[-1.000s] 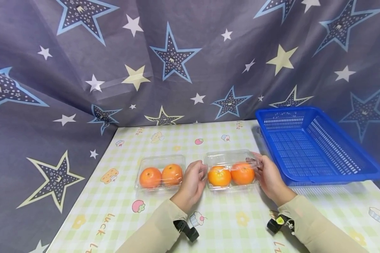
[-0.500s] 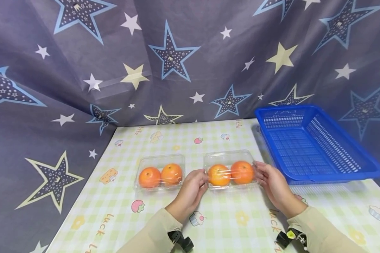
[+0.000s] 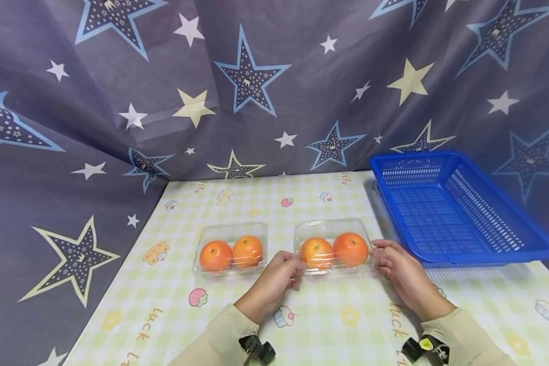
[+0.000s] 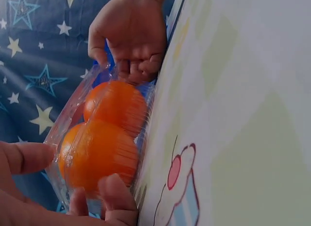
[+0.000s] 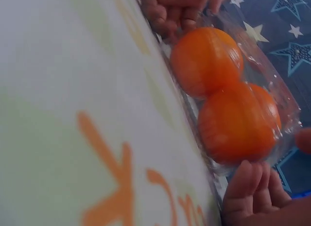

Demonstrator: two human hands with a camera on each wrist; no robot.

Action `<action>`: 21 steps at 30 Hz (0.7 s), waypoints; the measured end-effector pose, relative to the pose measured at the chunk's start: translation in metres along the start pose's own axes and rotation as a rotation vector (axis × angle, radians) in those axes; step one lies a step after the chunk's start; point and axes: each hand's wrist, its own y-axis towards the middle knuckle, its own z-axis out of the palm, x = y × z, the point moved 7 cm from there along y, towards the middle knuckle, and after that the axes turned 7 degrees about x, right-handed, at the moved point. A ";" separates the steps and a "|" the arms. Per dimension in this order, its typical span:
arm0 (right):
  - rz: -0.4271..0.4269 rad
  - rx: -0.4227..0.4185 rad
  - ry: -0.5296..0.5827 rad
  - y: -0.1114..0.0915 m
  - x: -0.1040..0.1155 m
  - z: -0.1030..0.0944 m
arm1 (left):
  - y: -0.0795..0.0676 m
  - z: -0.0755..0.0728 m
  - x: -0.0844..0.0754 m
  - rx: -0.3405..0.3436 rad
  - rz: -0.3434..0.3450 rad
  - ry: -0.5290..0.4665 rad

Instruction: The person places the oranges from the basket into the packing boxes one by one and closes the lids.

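Observation:
A clear plastic clamshell box (image 3: 328, 227) with two oranges (image 3: 350, 249) inside lies on the table, its lid down over the fruit. My left hand (image 3: 274, 279) is at the box's left front corner, thumb by the lid and curled fingers at the lower rim in the left wrist view. On the opposite side my right hand (image 3: 404, 274) pinches at the right front edge, its fingertips (image 5: 250, 175) close against the plastic. Left of my left hand stands a second clear box (image 3: 226, 232), also holding two oranges (image 3: 216, 255), with its lid down.
A blue plastic basket (image 3: 508, 244) with slotted sides stands at the right, just beyond my right hand. The table wears a green checked cloth (image 3: 187, 330) with printed pictures. Behind it hangs a dark curtain (image 3: 265, 137) patterned with stars.
The front edge of the right box's lid has come down over the oranges. Both hands have slid toward the box's near corners, and the right forearm has shifted right.

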 end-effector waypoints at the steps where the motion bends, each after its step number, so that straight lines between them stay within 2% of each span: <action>1: 0.005 0.003 -0.001 0.000 0.000 0.000 | 0.000 0.000 0.000 0.012 0.000 0.008; 8: 0.048 0.049 -0.114 -0.001 -0.001 0.002 | 0.002 0.000 0.002 0.086 -0.016 0.080; 14: 0.098 0.146 -0.215 -0.003 -0.003 0.005 | 0.004 0.002 0.010 0.185 -0.075 0.014; 21: 0.098 0.165 -0.295 -0.003 -0.004 0.005 | 0.003 0.001 0.010 0.198 -0.066 -0.040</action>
